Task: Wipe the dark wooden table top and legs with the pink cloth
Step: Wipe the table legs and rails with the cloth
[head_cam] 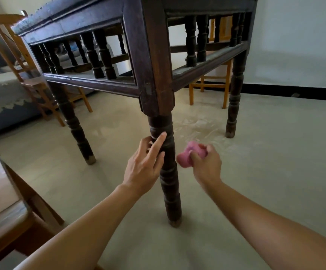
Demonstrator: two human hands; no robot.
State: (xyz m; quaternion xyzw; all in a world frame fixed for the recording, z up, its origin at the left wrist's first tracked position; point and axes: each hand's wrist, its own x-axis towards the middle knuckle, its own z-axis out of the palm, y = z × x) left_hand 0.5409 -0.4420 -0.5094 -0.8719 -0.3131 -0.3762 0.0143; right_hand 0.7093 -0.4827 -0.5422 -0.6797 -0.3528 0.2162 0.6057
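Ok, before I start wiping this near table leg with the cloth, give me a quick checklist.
1. Pink cloth in the right hand: ok, bunched in a closed grip.
2. Cloth touching the near leg: not ok, it sits just right of it.
3. Left hand on the leg: ok, fingertips rest on its upper turned part.
4. Leg clear down to the foot: ok.
5. Cloth damp or clean: cannot tell.

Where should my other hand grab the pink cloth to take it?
Grab the rounded lobe of the pink cloth that sticks out left of the right hand, coming from the table leg side. The rest is bunched inside that grip.
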